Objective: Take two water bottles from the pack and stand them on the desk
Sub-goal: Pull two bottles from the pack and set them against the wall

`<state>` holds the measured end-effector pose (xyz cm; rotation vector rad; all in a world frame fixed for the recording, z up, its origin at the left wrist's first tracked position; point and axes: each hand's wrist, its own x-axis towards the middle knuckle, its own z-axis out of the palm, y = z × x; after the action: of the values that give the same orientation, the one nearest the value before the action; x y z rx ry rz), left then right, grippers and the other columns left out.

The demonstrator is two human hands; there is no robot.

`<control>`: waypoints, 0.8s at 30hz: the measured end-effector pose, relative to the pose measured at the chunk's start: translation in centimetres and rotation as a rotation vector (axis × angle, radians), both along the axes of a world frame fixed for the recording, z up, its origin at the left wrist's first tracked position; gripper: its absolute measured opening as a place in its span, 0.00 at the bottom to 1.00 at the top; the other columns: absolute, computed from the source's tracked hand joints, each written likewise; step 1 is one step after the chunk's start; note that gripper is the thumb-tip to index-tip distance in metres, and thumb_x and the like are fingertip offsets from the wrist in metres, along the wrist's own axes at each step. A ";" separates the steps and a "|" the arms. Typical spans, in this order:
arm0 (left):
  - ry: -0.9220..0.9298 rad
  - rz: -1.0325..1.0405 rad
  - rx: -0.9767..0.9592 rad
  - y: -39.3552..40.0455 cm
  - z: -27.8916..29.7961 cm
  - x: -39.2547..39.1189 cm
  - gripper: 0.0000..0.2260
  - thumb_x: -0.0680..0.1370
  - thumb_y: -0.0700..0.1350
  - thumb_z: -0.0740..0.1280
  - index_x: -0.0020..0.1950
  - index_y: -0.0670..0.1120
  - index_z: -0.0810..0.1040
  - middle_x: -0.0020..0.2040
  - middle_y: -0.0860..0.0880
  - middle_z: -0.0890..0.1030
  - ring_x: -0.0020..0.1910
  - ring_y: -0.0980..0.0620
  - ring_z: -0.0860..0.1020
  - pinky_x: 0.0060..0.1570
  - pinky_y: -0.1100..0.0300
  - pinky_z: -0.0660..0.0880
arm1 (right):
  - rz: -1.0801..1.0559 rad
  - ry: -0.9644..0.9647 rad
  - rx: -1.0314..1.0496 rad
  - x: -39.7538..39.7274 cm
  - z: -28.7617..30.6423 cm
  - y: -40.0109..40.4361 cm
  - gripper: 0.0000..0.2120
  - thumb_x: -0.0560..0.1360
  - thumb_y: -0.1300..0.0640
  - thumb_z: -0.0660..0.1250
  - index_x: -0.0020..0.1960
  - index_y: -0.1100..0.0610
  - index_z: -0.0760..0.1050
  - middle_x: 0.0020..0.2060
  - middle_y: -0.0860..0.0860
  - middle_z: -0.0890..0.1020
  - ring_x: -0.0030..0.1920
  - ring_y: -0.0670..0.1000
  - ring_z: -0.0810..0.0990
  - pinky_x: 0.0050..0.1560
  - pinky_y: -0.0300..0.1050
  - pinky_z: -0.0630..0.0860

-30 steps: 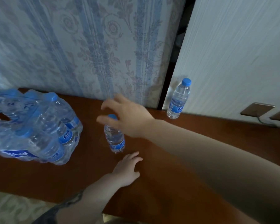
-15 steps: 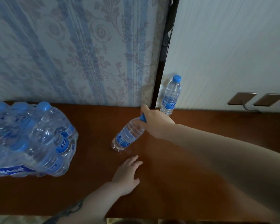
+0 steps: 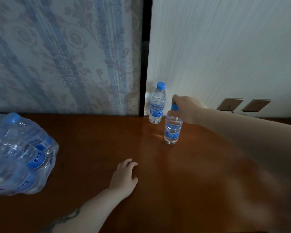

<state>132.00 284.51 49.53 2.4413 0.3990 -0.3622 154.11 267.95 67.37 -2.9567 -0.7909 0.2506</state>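
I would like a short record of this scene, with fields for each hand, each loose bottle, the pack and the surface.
right hand: grips the blue cap of the nearer clear plastic water bottle
nearer bottle: upright on the brown wooden desk
far clear plastic bottle: upright by the wall, free, apart from the nearer one
left hand: flat on the desk, empty
plastic-wrapped pack of bottles: at the desk's left side

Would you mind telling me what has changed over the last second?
The right hand took the second bottle by its cap, tilted it, carried it right and stood it beside the first bottle. The left hand stayed flat on the desk; the pack stayed put.
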 end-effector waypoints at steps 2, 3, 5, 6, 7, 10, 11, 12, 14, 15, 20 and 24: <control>0.017 0.015 0.003 -1.1 0.0 0.7 0.22 0.77 0.44 0.64 0.71 0.55 0.66 0.76 0.54 0.59 0.76 0.52 0.56 0.72 0.52 0.63 | -0.049 -0.005 0.030 1.7 -0.3 -1.3 0.17 0.77 0.46 0.65 0.56 0.58 0.69 0.46 0.56 0.79 0.43 0.55 0.76 0.39 0.49 0.72; 0.024 0.023 0.006 -1.6 0.0 1.0 0.22 0.77 0.45 0.64 0.71 0.55 0.66 0.77 0.54 0.59 0.76 0.52 0.55 0.72 0.52 0.62 | -0.070 -0.010 0.049 2.5 -0.5 -1.8 0.17 0.77 0.46 0.65 0.55 0.58 0.69 0.47 0.56 0.79 0.43 0.55 0.75 0.39 0.49 0.72; 0.043 0.030 0.018 -2.9 -0.2 1.6 0.24 0.77 0.45 0.64 0.72 0.55 0.64 0.77 0.54 0.57 0.77 0.51 0.54 0.73 0.52 0.61 | -0.099 -0.017 0.083 4.0 -0.9 -2.4 0.16 0.77 0.47 0.65 0.55 0.59 0.69 0.48 0.57 0.79 0.43 0.56 0.75 0.39 0.49 0.70; 0.053 0.026 0.033 -3.6 -0.4 2.0 0.24 0.77 0.46 0.64 0.73 0.55 0.64 0.78 0.54 0.57 0.77 0.51 0.54 0.73 0.52 0.59 | -0.110 -0.015 0.100 4.7 -1.0 -2.6 0.17 0.77 0.47 0.64 0.55 0.60 0.69 0.48 0.58 0.79 0.44 0.56 0.75 0.40 0.49 0.71; 0.061 0.024 0.054 -4.3 -0.5 2.3 0.24 0.77 0.47 0.64 0.73 0.56 0.63 0.78 0.54 0.56 0.77 0.50 0.53 0.73 0.51 0.58 | -0.119 -0.013 0.117 5.3 -1.1 -2.6 0.17 0.78 0.47 0.64 0.55 0.60 0.69 0.49 0.58 0.79 0.44 0.57 0.75 0.40 0.50 0.71; 0.066 0.078 0.118 -6.1 -0.9 3.3 0.25 0.77 0.49 0.64 0.73 0.57 0.62 0.79 0.54 0.54 0.77 0.48 0.52 0.74 0.49 0.55 | -0.139 -0.019 0.158 7.1 -1.3 -2.4 0.18 0.78 0.47 0.64 0.58 0.61 0.69 0.51 0.59 0.79 0.44 0.57 0.74 0.40 0.50 0.71; 0.068 0.099 0.132 -6.5 -1.0 3.6 0.25 0.77 0.49 0.63 0.74 0.57 0.61 0.79 0.53 0.54 0.77 0.48 0.52 0.74 0.48 0.55 | -0.142 -0.024 0.167 7.6 -1.4 -2.2 0.18 0.78 0.48 0.64 0.59 0.61 0.69 0.52 0.59 0.78 0.43 0.56 0.74 0.39 0.49 0.70; 0.071 0.116 0.142 -6.9 -1.1 3.8 0.25 0.77 0.50 0.63 0.74 0.58 0.61 0.79 0.53 0.54 0.77 0.48 0.51 0.74 0.48 0.55 | -0.142 -0.027 0.176 8.0 -1.4 -2.0 0.18 0.78 0.48 0.64 0.60 0.61 0.69 0.53 0.59 0.78 0.44 0.56 0.74 0.39 0.49 0.69; 0.078 0.151 0.159 -7.6 -1.3 4.1 0.25 0.77 0.52 0.63 0.74 0.58 0.60 0.79 0.53 0.53 0.77 0.48 0.51 0.75 0.46 0.55 | -0.143 -0.037 0.201 8.7 -1.4 -1.8 0.18 0.79 0.49 0.64 0.60 0.62 0.68 0.55 0.59 0.78 0.46 0.58 0.76 0.40 0.49 0.69; 0.081 0.168 0.166 -7.9 -1.4 4.1 0.26 0.77 0.52 0.63 0.74 0.59 0.60 0.79 0.53 0.53 0.77 0.48 0.51 0.75 0.46 0.54 | -0.143 -0.041 0.213 9.1 -1.4 -1.7 0.19 0.79 0.49 0.64 0.61 0.62 0.68 0.56 0.59 0.77 0.49 0.59 0.77 0.41 0.50 0.70; 0.102 0.198 0.195 -8.6 -1.4 4.3 0.28 0.77 0.52 0.63 0.75 0.58 0.58 0.79 0.53 0.52 0.77 0.48 0.50 0.74 0.47 0.53 | -0.124 0.004 0.252 10.0 -1.2 -1.7 0.19 0.78 0.50 0.64 0.63 0.60 0.68 0.58 0.59 0.75 0.53 0.60 0.77 0.44 0.51 0.74; 0.107 0.176 0.189 -8.5 -1.3 4.5 0.28 0.77 0.51 0.63 0.76 0.58 0.57 0.80 0.52 0.50 0.78 0.48 0.49 0.75 0.48 0.53 | -0.028 -0.006 0.267 10.0 -0.7 -2.1 0.18 0.78 0.52 0.64 0.66 0.54 0.68 0.60 0.55 0.73 0.52 0.60 0.78 0.43 0.50 0.75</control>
<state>136.54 276.02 48.20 2.5507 0.7187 -0.3953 164.15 265.85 66.69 -2.7167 -0.7198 0.1230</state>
